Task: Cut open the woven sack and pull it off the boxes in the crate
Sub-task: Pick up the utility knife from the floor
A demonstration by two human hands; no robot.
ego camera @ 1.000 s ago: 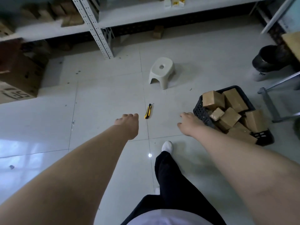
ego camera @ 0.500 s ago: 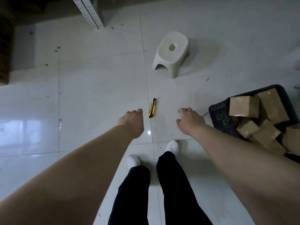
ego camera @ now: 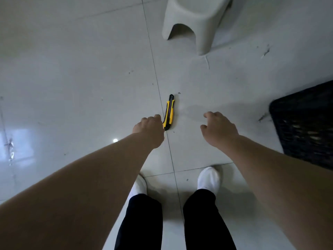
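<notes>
A yellow and black utility knife (ego camera: 169, 111) lies on the white tiled floor just ahead of my feet. My left hand (ego camera: 149, 131) hangs right beside its near end, fingers loosely curled downward and holding nothing; I cannot tell if it touches the knife. My right hand (ego camera: 218, 129) hovers to the right of the knife, apart from it, fingers loosely curled and empty. A corner of the black plastic crate (ego camera: 304, 127) shows at the right edge; its boxes are out of frame. No woven sack is in view.
A small white plastic stool (ego camera: 196, 24) stands on the floor beyond the knife. My two feet in white shoes (ego camera: 209, 178) and dark trousers stand below the hands. Bare tiles stretch to the left.
The view has tipped down and closer to the floor. Both hands have dropped toward the knife, the left one reaching its near end. Shelves and boxes have left the frame.
</notes>
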